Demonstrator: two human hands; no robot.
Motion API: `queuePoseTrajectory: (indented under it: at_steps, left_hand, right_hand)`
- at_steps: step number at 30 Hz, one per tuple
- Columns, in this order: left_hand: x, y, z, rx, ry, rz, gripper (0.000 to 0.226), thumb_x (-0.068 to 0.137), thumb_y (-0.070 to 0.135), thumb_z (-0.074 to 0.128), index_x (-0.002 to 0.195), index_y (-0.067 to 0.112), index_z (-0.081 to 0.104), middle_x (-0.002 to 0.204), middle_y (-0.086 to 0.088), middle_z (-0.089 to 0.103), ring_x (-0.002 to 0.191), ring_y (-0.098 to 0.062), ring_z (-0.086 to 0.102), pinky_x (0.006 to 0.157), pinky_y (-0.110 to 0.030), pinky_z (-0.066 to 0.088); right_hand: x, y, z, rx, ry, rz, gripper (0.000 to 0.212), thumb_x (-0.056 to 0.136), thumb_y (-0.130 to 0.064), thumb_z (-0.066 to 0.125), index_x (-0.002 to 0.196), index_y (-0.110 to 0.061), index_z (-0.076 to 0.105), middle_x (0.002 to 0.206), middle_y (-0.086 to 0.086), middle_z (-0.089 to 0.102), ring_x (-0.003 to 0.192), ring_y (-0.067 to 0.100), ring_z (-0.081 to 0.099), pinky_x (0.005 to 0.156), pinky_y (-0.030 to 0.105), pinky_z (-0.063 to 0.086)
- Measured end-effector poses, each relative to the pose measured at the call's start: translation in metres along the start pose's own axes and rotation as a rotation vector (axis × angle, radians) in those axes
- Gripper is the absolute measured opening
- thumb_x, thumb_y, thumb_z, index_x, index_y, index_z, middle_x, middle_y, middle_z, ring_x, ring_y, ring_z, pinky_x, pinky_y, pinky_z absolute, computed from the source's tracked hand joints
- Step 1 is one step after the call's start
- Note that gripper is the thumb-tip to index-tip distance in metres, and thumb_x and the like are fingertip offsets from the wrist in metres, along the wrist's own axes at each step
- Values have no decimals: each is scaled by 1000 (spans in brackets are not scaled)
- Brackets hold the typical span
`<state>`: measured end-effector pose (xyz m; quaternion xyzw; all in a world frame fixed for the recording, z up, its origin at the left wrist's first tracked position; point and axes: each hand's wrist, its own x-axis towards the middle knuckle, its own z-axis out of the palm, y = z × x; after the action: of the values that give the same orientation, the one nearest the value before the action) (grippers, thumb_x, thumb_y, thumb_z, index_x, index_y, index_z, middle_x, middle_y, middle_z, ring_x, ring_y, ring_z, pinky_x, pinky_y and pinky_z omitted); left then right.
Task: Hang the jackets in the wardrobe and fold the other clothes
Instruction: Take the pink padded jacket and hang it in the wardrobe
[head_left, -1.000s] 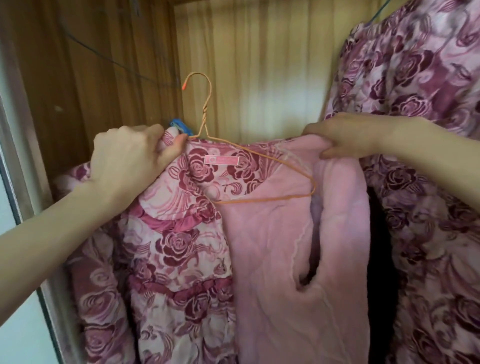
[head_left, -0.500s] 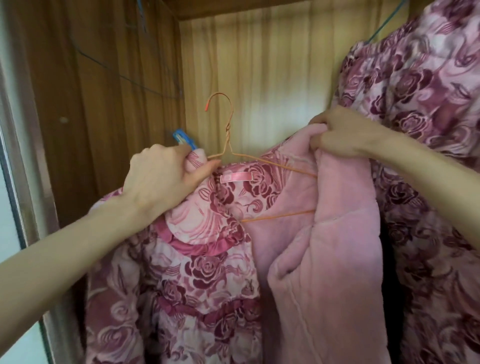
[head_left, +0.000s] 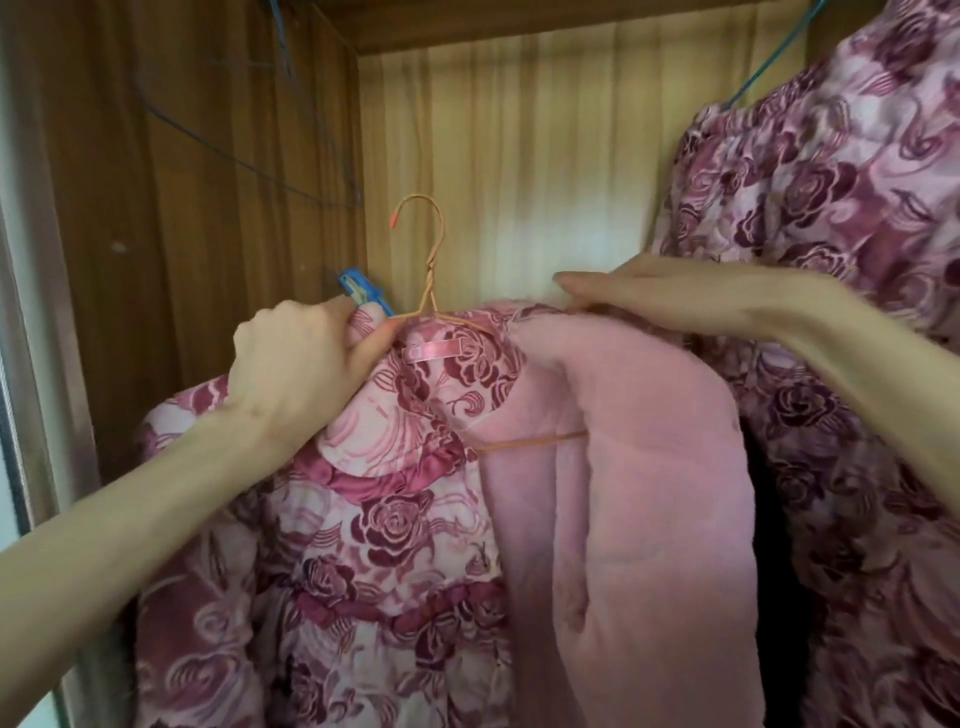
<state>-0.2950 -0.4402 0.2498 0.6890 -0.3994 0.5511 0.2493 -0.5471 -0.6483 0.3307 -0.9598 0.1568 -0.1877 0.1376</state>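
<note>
Here the left hand (head_left: 306, 364) grips the rose-print jacket (head_left: 395, 519) collar by the orange wire hanger (head_left: 428, 291); the right hand (head_left: 654, 299) lies flat-fingered along its shoulder, bare wardrobe back panel (head_left: 519, 156) above.

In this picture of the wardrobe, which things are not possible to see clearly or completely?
- Wardrobe rail: head view, above the top edge; the orange hanger hook hangs on nothing visible.
- Hanger's right shoulder: covered by the pink lining of the jacket.
- Right hand grip: blurred, fingers unclear.
- Blue clip: partly behind the left hand.
</note>
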Motion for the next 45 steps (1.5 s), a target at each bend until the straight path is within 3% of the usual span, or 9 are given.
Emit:
queuePoseTrajectory:
  at_steps: [3, 7, 14, 17, 21, 26, 31, 38, 45]
  left_hand:
    - [-1, 4, -5, -46, 10, -31, 58, 96, 61, 62, 66, 13, 47, 50, 7, 24, 54, -45, 60, 56, -33, 30]
    - [-1, 9, -7, -103, 12, -7, 60, 96, 66, 55, 69, 13, 47, 51, 0, 39, 54, -43, 60, 56, -33, 30]
    - [15, 24, -8, -173, 21, 39, 67, 96, 76, 47, 72, 14, 52, 56, -9, 55, 57, -40, 62, 52, -37, 44]
    - [46, 28, -9, -198, 5, 76, 67, 95, 78, 48, 71, 15, 54, 59, -5, 57, 61, -35, 63, 56, -39, 51]
    - [114, 30, -14, -228, 58, 116, 61, 97, 74, 48, 78, 16, 53, 66, -1, 57, 62, -27, 53, 56, -34, 36]
    - [178, 11, -13, -255, -95, 447, 40, 101, 60, 45, 106, 21, 43, 99, -3, 55, 89, -32, 63, 73, -41, 50]
    - [182, 34, -9, -525, -205, 166, 43, 102, 64, 49, 95, 22, 47, 90, 2, 63, 83, -23, 62, 69, -39, 43]
    - [178, 58, -2, -442, 22, 189, 36, 107, 56, 42, 100, 25, 60, 84, -4, 69, 81, -33, 66, 69, -46, 53]
    - [183, 26, 13, -466, 57, 142, 34, 106, 54, 47, 94, 23, 53, 78, -8, 67, 77, -40, 65, 63, -44, 51]
  right_hand:
    - [11, 16, 25, -52, 290, -214, 41, 89, -67, 60, 103, -29, 68, 104, -2, 67, 97, 15, 67, 89, 35, 53]
    - [11, 23, 55, -90, 230, -272, 61, 89, -76, 50, 125, -27, 56, 113, -6, 64, 99, 11, 62, 94, 38, 52]
    - [11, 21, 73, -224, 490, -268, 54, 86, -82, 46, 92, -28, 45, 75, -15, 51, 67, 0, 51, 56, 31, 38]
    - [15, 20, 51, -145, 582, -223, 61, 82, -84, 55, 83, -23, 51, 68, -5, 59, 64, 15, 58, 62, 36, 48]
    - [25, 6, -10, -129, 758, -224, 62, 84, -72, 68, 69, -16, 45, 60, 4, 53, 62, 24, 52, 62, 46, 42]
    - [28, -8, -91, -261, 924, -122, 62, 83, -67, 71, 60, -14, 49, 58, 13, 53, 67, 36, 55, 61, 41, 36]
    - [31, -17, -94, -389, 924, -67, 66, 82, -77, 63, 71, -12, 60, 73, 17, 66, 78, 43, 61, 70, 46, 52]
    - [42, -55, -84, -856, 865, -110, 58, 95, -73, 47, 102, -15, 42, 103, 20, 69, 93, 45, 66, 64, 42, 34]
    - [35, -42, -108, -139, 536, -147, 43, 104, -60, 41, 123, -28, 64, 127, -9, 65, 122, 17, 59, 108, 33, 41]
